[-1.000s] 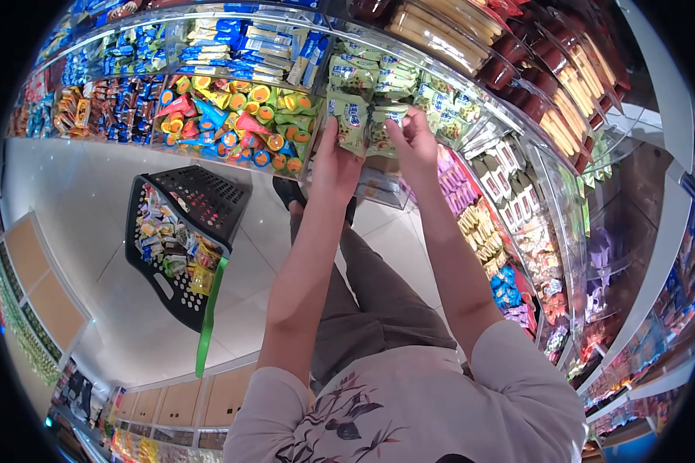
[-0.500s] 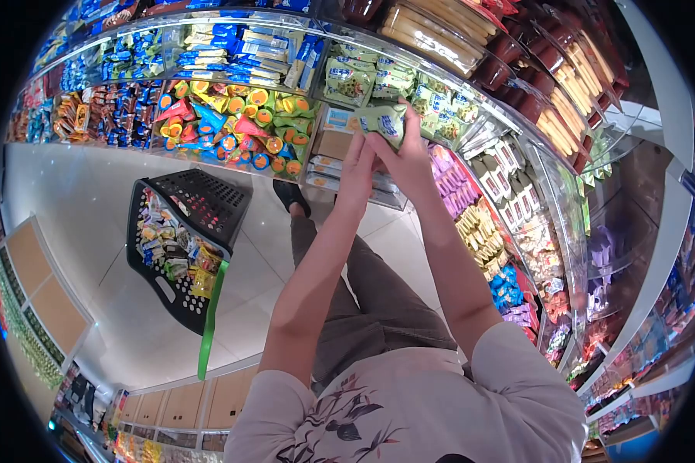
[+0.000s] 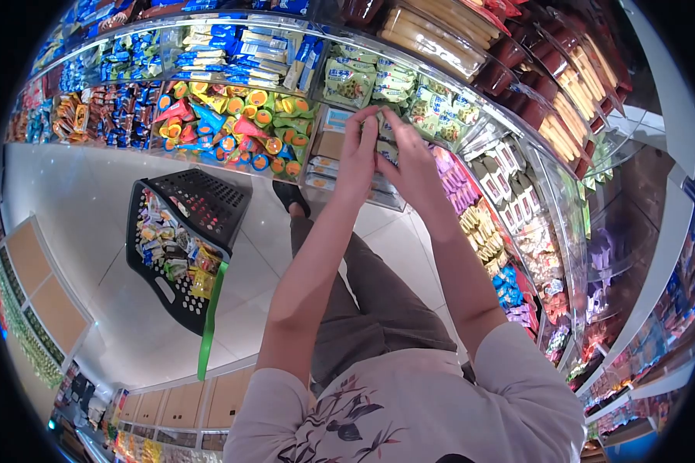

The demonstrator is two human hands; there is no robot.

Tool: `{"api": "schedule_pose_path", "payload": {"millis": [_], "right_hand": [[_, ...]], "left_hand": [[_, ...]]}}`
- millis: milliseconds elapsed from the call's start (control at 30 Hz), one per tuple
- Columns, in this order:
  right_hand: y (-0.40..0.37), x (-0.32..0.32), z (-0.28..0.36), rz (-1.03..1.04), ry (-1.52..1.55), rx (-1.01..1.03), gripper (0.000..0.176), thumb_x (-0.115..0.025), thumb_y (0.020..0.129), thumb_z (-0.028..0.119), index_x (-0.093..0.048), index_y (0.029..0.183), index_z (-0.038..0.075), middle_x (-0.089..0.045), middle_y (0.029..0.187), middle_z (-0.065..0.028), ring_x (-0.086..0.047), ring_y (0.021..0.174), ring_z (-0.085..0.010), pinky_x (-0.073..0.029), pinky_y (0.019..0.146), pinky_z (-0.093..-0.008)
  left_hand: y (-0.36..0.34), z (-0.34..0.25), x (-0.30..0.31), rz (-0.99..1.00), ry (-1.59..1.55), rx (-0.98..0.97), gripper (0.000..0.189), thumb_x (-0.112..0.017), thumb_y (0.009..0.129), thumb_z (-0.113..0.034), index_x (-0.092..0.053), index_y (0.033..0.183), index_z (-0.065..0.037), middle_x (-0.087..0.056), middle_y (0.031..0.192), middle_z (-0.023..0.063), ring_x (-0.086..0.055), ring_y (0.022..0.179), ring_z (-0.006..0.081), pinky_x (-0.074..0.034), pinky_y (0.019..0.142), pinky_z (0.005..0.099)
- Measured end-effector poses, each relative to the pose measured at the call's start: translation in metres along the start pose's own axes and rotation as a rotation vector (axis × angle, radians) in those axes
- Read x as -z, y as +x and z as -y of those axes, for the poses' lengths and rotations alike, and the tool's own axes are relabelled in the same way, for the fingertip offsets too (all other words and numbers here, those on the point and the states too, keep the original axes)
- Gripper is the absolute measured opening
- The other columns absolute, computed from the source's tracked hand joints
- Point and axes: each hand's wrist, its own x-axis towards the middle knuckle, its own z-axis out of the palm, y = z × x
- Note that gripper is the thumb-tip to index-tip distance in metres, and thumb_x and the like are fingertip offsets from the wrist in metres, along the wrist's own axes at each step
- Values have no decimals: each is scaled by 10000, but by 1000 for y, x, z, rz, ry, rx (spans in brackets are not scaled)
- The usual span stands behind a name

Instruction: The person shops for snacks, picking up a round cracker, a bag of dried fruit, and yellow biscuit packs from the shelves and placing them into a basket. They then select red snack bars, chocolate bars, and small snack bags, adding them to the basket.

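Note:
My left hand (image 3: 357,150) and my right hand (image 3: 409,150) are raised over the front of the candy shelf, their fingers curled in and the fingertips meeting. The fingers look closed, but anything between them is hidden from above. Just beyond the fingertips are green snack packets (image 3: 394,82) in clear bins. Below the hands is a compartment with small flat boxes (image 3: 324,168). Left of it, a bin holds cone-shaped sweets (image 3: 239,127) in yellow, red, blue and green.
A black shopping basket (image 3: 170,289) with a green handle (image 3: 212,324) stands on the tiled floor to my left, holding many wrapped sweets. Purple packets (image 3: 452,181) and other candies line the shelf on my right. Jars of long biscuit sticks (image 3: 432,38) stand above.
The green packet seen between my hands is out of sight. My hands have drawn closer, with the fingertips together, and my right hand has moved slightly down.

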Motion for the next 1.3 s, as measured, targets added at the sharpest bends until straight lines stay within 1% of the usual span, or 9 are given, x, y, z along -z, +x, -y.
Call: {"api": "schedule_pose_path", "payload": {"millis": [67,100,200,367,633,767,900,1233,1300], "right_hand": [[4,1,-9,-106,95,19,675,-718,795,185,-401,1368,23,-568,1191,-224,-601,1055,-345,-489,871,-382],[8,9,-4,-43,238,-199,647,-703,830,228,-404,1347,-21,-570,1218,-223,-592,1101,-327,-475,904,-355],[20,28,-1,-28,345,-400,634,-700,839,250,-417,1336,-23,-572,1221,-221,-596,1101,-307,-467,908,-346],[46,17,-20,-192,-95,14,577,-700,830,288,-482,1257,-32,-606,1108,-226,-581,1046,-381,-473,885,-419],[80,17,-28,-128,-344,-98,444,-679,827,382,-629,993,-27,-656,815,-216,-637,789,-388,-507,745,-447],[89,8,-37,-177,-318,233,529,-675,844,383,-561,1211,19,-650,947,-242,-631,868,-398,-500,747,-450],[109,5,-16,53,-183,248,541,-608,893,387,-445,1370,190,-632,1084,-215,-600,994,-378,-486,836,-435],[128,6,-23,196,-87,218,532,-609,891,424,-492,1339,162,-586,1224,-182,-563,1110,-327,-427,941,-384],[124,19,-18,259,-30,-159,494,-623,883,419,-541,1288,148,-606,1183,-163,-584,1055,-292,-431,928,-370]], "left_hand": [[6,-6,-3,-9,261,-220,359,-564,950,-197,-491,1275,-63,-535,1130,59,-502,965,133,-419,831,275],[11,-10,-7,-12,389,-329,358,-564,943,-185,-499,1272,-62,-551,1150,70,-514,972,150,-423,839,286],[35,-40,3,-110,1297,-954,429,-606,881,-131,-489,1285,-48,-544,1217,132,-525,1041,276,-435,899,365],[64,-53,24,72,1661,-815,605,-745,737,-154,-477,1274,-82,-517,1229,103,-519,1001,330,-463,873,403],[56,-67,34,116,1776,-843,450,-706,755,-127,-519,1162,-163,-511,1227,63,-558,950,294,-533,740,383],[56,-57,48,113,1732,-957,353,-664,781,-86,-574,1108,-184,-508,1236,57,-578,918,255,-543,693,374],[51,-58,48,43,1649,-953,367,-650,768,-32,-612,1098,-189,-522,1222,68,-575,914,236,-541,704,361],[49,-53,57,59,1602,-1003,374,-665,733,-20,-641,1066,-188,-526,1217,62,-569,893,222,-532,716,356],[49,-53,61,63,1607,-1008,385,-662,731,-31,-630,1078,-195,-514,1234,68,-561,919,244,-533,729,361]]}}
